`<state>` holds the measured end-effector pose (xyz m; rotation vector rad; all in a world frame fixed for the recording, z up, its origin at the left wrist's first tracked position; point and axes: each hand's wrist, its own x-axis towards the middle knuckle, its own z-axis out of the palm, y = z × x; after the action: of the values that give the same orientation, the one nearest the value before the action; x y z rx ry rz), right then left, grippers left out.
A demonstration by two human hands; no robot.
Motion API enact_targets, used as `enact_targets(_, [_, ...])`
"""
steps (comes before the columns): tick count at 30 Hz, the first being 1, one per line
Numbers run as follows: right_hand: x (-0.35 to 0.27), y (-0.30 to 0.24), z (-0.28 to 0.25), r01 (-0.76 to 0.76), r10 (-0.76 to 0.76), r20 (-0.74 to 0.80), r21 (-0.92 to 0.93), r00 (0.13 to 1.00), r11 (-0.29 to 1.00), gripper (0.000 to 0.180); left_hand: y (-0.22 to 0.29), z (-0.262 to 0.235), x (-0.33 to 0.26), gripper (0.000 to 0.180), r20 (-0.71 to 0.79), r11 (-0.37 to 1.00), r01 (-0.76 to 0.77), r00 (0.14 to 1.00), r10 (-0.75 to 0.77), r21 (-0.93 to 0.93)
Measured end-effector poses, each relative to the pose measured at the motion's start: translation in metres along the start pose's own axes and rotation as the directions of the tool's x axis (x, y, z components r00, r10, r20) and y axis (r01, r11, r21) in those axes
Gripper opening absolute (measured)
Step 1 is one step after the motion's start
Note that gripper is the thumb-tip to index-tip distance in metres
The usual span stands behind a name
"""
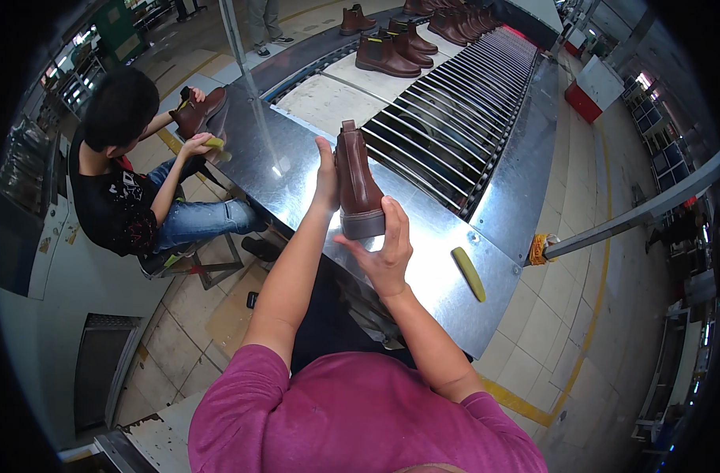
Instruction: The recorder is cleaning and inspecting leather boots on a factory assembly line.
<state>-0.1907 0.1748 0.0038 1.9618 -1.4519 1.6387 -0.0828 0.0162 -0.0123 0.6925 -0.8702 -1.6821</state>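
A brown ankle boot (pixel 357 183) with a grey sole is held up over the shiny metal table (pixel 431 268). My left hand (pixel 326 175) presses against its left side, fingers pointing up. My right hand (pixel 384 251) cups the grey heel end from below. The boot's opening points away from me, toward the roller conveyor (pixel 447 118).
A yellow-green stick (pixel 469 273) lies on the table right of my hands. Several brown boots (pixel 391 54) sit farther along the line. At the left, a seated person in black (pixel 119 197) holds another boot (pixel 198 113). A metal pole (pixel 636 217) reaches in from the right.
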Motion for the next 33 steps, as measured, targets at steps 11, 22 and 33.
enact_targets(11, [0.002, -0.003, -0.002, -0.028, 0.027, 0.026, 0.052, 0.999, 0.998, 0.102, -0.012, -0.016, 0.011, 0.106, -0.052, 1.000, -0.006, 0.999, 0.005, -0.012])
enact_targets(22, [-0.016, 0.048, -0.099, -0.217, 0.188, 0.313, 0.061, 0.931, 0.974, 0.073, -0.083, 0.019, -0.056, 0.092, -0.170, 0.885, -0.403, 0.879, 0.445, 0.232])
enact_targets(33, [-0.140, 0.105, -0.132, -0.577, 0.486, 0.310, 0.445, 0.817, 0.685, 0.063, -0.077, 0.097, -0.104, 0.058, 0.518, 0.220, -0.899, 0.403, 0.755, 0.379])
